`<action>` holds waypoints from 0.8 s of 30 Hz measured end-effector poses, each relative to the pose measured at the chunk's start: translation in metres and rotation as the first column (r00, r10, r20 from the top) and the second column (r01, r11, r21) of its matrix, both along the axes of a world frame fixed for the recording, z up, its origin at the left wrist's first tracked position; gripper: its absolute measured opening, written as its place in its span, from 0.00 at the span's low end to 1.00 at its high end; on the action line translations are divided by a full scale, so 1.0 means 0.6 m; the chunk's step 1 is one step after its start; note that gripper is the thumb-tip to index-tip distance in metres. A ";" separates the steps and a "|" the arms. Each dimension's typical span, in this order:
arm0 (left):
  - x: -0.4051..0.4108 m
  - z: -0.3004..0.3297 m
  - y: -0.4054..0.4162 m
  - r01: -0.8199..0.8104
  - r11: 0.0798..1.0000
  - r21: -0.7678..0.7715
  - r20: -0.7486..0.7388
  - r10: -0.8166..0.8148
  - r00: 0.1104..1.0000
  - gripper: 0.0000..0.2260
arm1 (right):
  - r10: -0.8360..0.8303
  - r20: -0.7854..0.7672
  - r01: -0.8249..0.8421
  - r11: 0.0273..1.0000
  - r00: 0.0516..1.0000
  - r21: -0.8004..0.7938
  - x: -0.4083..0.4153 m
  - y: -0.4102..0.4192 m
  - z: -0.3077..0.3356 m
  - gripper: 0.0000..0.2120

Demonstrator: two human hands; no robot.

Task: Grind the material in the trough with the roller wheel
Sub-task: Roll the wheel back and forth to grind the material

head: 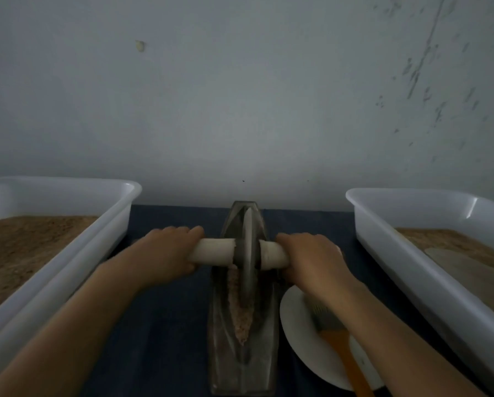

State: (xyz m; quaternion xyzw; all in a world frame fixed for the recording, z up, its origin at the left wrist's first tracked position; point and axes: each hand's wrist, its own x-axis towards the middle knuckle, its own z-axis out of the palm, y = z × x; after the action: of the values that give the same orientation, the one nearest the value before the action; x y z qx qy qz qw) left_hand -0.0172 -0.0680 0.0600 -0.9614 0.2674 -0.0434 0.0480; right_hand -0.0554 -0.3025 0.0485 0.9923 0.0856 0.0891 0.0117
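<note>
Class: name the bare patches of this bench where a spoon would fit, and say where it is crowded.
Bare blue cloth lies between the left tub and the trough, under the left forearm. Right of the trough is crowded: a plate with a brush nearly meets the right tub.

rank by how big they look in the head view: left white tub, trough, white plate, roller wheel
1. left white tub, though it runs off the frame
2. trough
3. white plate, partly hidden by the right arm
4. roller wheel
Nearness to the camera may skew this.

two tubs (102, 224) (383, 224), one trough (241, 353), one plate (297, 333)
</note>
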 end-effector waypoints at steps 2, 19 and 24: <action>0.013 -0.025 -0.008 -0.014 1.000 -0.027 0.268 0.021 0.963 0.14 | -0.010 0.174 0.009 1.000 0.985 0.006 0.013 -0.004 -0.018 0.08; -0.027 0.028 -0.003 0.038 0.998 0.049 -0.239 -0.025 0.971 0.14 | 0.005 -0.257 -0.009 1.000 0.966 -0.014 -0.043 0.006 0.024 0.11; -0.043 0.052 0.010 0.090 0.995 0.041 -0.413 -0.065 0.908 0.10 | 0.030 -0.385 -0.050 0.998 0.922 -0.042 -0.056 0.006 0.043 0.06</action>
State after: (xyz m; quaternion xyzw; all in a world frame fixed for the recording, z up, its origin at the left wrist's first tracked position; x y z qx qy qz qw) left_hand -0.0430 -0.0619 0.0914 -0.9358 0.3106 0.1659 0.0174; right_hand -0.0888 -0.2989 0.0741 0.9879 0.1087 -0.1090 0.0181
